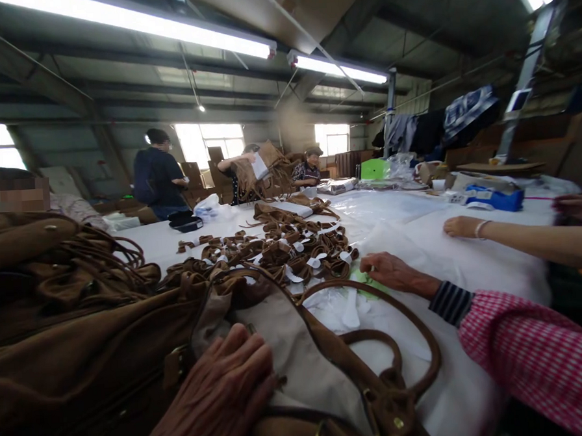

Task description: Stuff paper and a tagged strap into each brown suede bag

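Observation:
A brown bag (337, 346) with a pale lining and looped handles lies open at the front of the table. My left hand (222, 391) rests on its lining near the opening, fingers bent and close together; what they pinch, if anything, is hidden. Beyond the bag's handle, my right hand (396, 274), in a striped cuff and pink checked sleeve, reaches over the table beside a light green piece (373, 290). Its fingers curl downward, and I cannot make out anything in them. A heap of bundled brown straps (273, 248) with white paper bands lies just left of it.
More brown bags (68, 255) are piled at left. Another person's hand (460, 227) rests on the white table (418, 218) at right. A blue item (495, 197) and plastic-wrapped goods lie farther back. Several people are around the table, one holding up brown pieces (264, 170).

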`<state>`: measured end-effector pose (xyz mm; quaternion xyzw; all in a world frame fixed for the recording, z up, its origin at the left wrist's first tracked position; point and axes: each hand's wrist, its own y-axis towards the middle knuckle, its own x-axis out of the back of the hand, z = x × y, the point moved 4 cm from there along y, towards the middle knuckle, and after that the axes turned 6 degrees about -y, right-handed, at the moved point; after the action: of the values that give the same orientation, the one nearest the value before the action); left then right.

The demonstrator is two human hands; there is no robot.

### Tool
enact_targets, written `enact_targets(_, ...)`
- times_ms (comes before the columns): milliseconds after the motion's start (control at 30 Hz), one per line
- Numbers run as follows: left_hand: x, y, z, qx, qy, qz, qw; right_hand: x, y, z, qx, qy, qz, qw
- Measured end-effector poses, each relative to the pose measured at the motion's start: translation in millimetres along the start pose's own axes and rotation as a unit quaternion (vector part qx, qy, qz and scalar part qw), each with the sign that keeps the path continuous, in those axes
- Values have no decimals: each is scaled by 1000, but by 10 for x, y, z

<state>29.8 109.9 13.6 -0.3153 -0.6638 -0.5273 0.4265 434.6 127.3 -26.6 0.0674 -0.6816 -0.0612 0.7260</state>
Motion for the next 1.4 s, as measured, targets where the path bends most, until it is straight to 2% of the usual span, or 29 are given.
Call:
enact_targets(133, 18, 24, -14, 9, -6, -7, 1000, -112, 35, 12, 10, -1, 13, 1000)
enact_targets(433, 106, 24, -33, 53, -50, 56, 996, -102, -45, 170, -28, 12, -12, 999)
enact_targets(567, 211, 35, -95, 34, -39, 20, 998, -97, -17, 144, -70, 82, -29, 994)
enact_targets(667, 191, 37, -121, 37, -34, 25, 998, -84, 28, 72, -103, 153, -38, 982)
enact_targets(733, 137, 10, -99, 52, -29, 47, 997, -36, 28, 8, -138, 188, -68, 970)
enact_targets(867, 138, -141, -41, 26, -13, 59, 998, 109, -49, 20, -189, 248, -129, 941)
enact_targets(967, 259, -249, -15, 50, -27, 77, 995, 190, -112, 329, -165, 384, -122, 900)
enact_targets(1067, 322, -223, -49, 115, -57, 146, 981, 228, -160, 917, -108, 510, -26, 853)
enact_targets(1167, 297, -91, -107, 147, -46, 183, 971, 254, -196, 1593, -43, 542, 84, 835)
enact_targets(1233, 278, -10, -138, 136, -22, 185, 973, 265, -183, 1958, -21, 560, 112, 821)
enact_targets(1300, 282, 33, -149, 133, 4, 185, 974, 258, -135, 2215, -15, 570, 118, 813)
enact_targets(1400, 319, 51, -160, 132, 33, 183, 974, 194, -41, 2430, -14, 550, 142, 823)
